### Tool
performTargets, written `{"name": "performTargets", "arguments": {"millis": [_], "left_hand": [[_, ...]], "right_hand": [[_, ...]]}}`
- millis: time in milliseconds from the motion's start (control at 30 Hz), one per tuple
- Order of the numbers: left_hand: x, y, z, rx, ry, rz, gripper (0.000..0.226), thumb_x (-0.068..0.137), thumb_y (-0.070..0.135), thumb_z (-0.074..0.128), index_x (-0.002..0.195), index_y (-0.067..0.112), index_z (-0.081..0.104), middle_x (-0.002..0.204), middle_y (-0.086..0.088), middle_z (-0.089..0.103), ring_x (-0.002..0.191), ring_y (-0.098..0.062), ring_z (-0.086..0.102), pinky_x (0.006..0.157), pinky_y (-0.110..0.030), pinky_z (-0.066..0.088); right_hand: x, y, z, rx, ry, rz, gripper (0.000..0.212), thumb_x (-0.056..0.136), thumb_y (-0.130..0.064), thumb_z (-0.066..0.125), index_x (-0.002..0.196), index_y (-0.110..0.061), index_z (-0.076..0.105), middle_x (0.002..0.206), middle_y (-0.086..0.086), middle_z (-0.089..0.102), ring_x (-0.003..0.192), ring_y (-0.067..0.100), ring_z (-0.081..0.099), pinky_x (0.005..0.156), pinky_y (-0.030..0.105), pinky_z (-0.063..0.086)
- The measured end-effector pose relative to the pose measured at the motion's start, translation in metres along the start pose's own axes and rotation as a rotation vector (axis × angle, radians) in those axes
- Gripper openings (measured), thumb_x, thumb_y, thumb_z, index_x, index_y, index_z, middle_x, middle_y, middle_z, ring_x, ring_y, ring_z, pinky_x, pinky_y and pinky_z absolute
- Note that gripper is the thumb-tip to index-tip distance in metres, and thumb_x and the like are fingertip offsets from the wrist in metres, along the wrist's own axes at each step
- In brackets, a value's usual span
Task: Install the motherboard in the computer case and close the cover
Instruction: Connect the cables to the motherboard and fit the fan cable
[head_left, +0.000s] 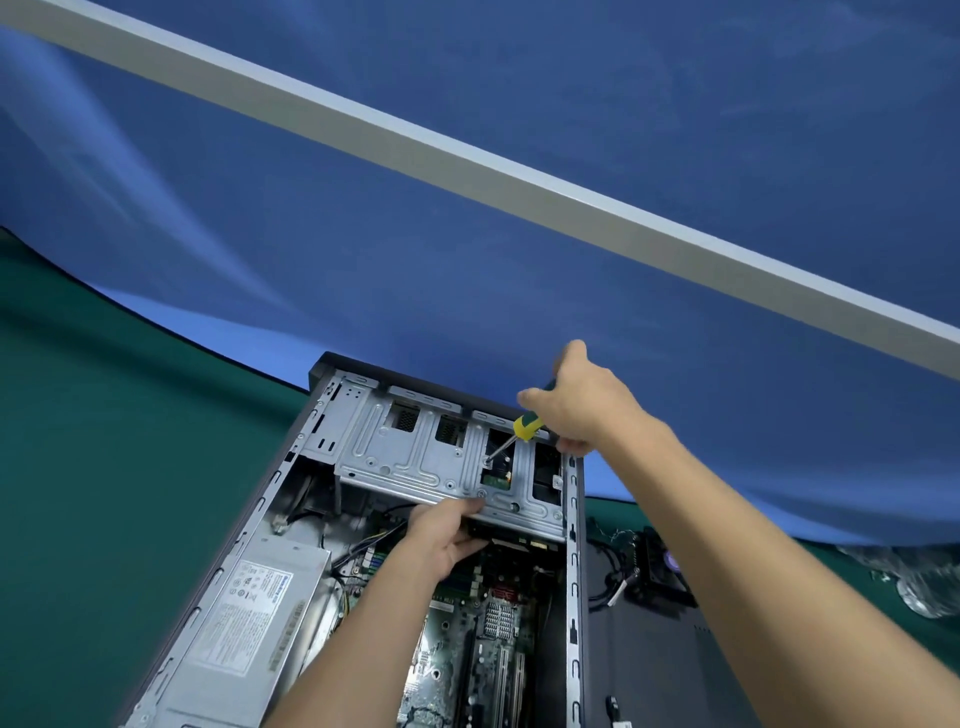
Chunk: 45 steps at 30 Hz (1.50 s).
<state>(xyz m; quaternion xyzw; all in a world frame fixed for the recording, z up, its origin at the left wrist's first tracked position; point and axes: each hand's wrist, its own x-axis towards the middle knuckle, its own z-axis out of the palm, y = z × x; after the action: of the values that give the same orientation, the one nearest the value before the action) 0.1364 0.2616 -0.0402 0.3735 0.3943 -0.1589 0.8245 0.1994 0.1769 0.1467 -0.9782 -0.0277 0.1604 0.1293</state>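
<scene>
The open computer case (574, 525) lies on its side at the bottom centre. Inside it, the green motherboard (467, 644) lies flat. A silver drive cage (415, 457) spans the far end of the case. My right hand (576, 400) grips a screwdriver (527, 427) with a yellow and green handle; its shaft slants down-left through an opening in the cage, and the tip is hidden. My left hand (441, 535) reaches under the cage's near edge, fingers curled against it.
A silver power supply (260, 597) fills the case's left side, with cables beside it. A dark panel (665, 654) lies right of the case with a black fan unit (660, 566) on it. Clear plastic bags (924, 582) sit far right. Green mat, blue backdrop behind.
</scene>
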Motion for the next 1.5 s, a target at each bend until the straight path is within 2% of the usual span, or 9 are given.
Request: {"name": "performTargets", "arguments": {"millis": [167, 300, 500, 700, 800, 900, 1067, 1200, 1500], "left_hand": [[0.001, 0.000, 0.000, 0.010, 0.015, -0.007, 0.027, 0.082, -0.004, 0.066, 0.106, -0.006, 0.054, 0.103, -0.022, 0.063, 0.093, -0.034, 0.061, 0.065, -0.040, 0.053], [-0.001, 0.002, 0.002, -0.009, 0.017, -0.027, 0.031, 0.082, -0.003, 0.066, 0.111, -0.007, 0.052, 0.089, -0.019, 0.065, 0.078, -0.029, 0.063, 0.059, -0.039, 0.052], [-0.004, 0.001, 0.007, -0.002, 0.106, 0.007, 0.060, 0.080, -0.001, 0.070, 0.132, -0.005, 0.041, 0.144, -0.026, 0.034, 0.132, -0.039, 0.036, 0.078, -0.044, 0.052], [-0.007, -0.019, 0.015, 0.012, 0.313, 0.140, 0.043, 0.081, 0.015, 0.074, 0.112, 0.000, 0.049, 0.105, -0.018, 0.057, 0.084, -0.029, 0.063, 0.073, -0.040, 0.056], [-0.016, -0.038, 0.029, 0.116, 0.478, 0.228, 0.034, 0.083, 0.029, 0.071, 0.081, 0.002, 0.051, 0.075, -0.010, 0.056, 0.060, -0.019, 0.055, 0.056, -0.030, 0.051], [-0.023, -0.050, 0.037, 0.144, 0.594, 0.306, 0.026, 0.086, 0.022, 0.068, 0.080, 0.005, 0.049, 0.068, -0.008, 0.051, 0.060, -0.021, 0.046, 0.063, -0.033, 0.045], [-0.042, -0.067, 0.056, 0.411, 0.406, 0.416, 0.012, 0.090, 0.009, 0.059, 0.081, 0.006, 0.052, 0.061, -0.004, 0.050, 0.047, -0.012, 0.042, 0.041, -0.022, 0.038], [-0.046, -0.093, 0.072, 0.823, 0.232, 0.526, 0.030, 0.092, 0.016, 0.056, 0.065, 0.010, 0.043, 0.055, -0.004, 0.042, 0.050, -0.018, 0.038, 0.049, -0.026, 0.035], [-0.046, -0.131, 0.083, 1.432, 0.501, 0.980, 0.037, 0.093, 0.023, 0.047, 0.060, 0.022, 0.030, 0.047, 0.009, 0.036, 0.041, -0.009, 0.031, 0.042, -0.024, 0.017]], "right_hand": [[0.008, -0.006, -0.002, -0.104, 0.022, -0.039, 0.013, 0.095, -0.014, 0.045, 0.085, -0.006, 0.049, 0.057, 0.007, 0.059, 0.048, 0.021, 0.053, 0.056, 0.029, 0.049], [0.001, 0.002, -0.008, -0.115, -0.079, -0.038, 0.015, 0.091, -0.019, 0.051, 0.085, -0.007, 0.057, 0.060, 0.009, 0.067, 0.056, 0.024, 0.062, 0.070, 0.033, 0.057], [-0.025, 0.065, 0.032, -0.265, -0.281, -0.010, 0.029, 0.084, -0.031, 0.059, 0.065, -0.015, 0.044, 0.060, -0.001, 0.050, 0.057, 0.018, 0.051, 0.049, 0.023, 0.033], [-0.042, 0.135, 0.082, 0.208, -0.086, 0.038, 0.037, 0.088, -0.045, 0.052, 0.065, -0.019, 0.040, 0.055, -0.007, 0.046, 0.051, 0.014, 0.041, 0.049, 0.028, 0.026], [-0.049, 0.172, 0.103, 0.442, -0.006, 0.128, 0.041, 0.091, -0.047, 0.050, 0.064, -0.017, 0.039, 0.056, -0.005, 0.045, 0.055, 0.016, 0.040, 0.054, 0.030, 0.028], [-0.056, 0.200, 0.126, 0.622, -0.005, 0.207, 0.034, 0.090, -0.037, 0.053, 0.066, -0.016, 0.046, 0.061, -0.001, 0.049, 0.059, 0.017, 0.044, 0.056, 0.029, 0.032], [-0.062, 0.226, 0.164, 0.694, -0.066, 0.296, 0.044, 0.089, -0.025, 0.058, 0.052, -0.017, 0.035, 0.050, -0.003, 0.035, 0.048, 0.013, 0.032, 0.044, 0.026, 0.021], [-0.064, 0.238, 0.198, 0.653, -0.181, 0.369, 0.046, 0.086, -0.027, 0.060, 0.050, -0.018, 0.033, 0.049, -0.002, 0.035, 0.050, 0.016, 0.036, 0.052, 0.029, 0.026], [-0.067, 0.261, 0.236, 0.511, -0.247, 0.351, 0.034, 0.086, -0.036, 0.060, 0.062, -0.022, 0.041, 0.063, -0.004, 0.049, 0.065, 0.019, 0.052, 0.052, 0.027, 0.036]]}}
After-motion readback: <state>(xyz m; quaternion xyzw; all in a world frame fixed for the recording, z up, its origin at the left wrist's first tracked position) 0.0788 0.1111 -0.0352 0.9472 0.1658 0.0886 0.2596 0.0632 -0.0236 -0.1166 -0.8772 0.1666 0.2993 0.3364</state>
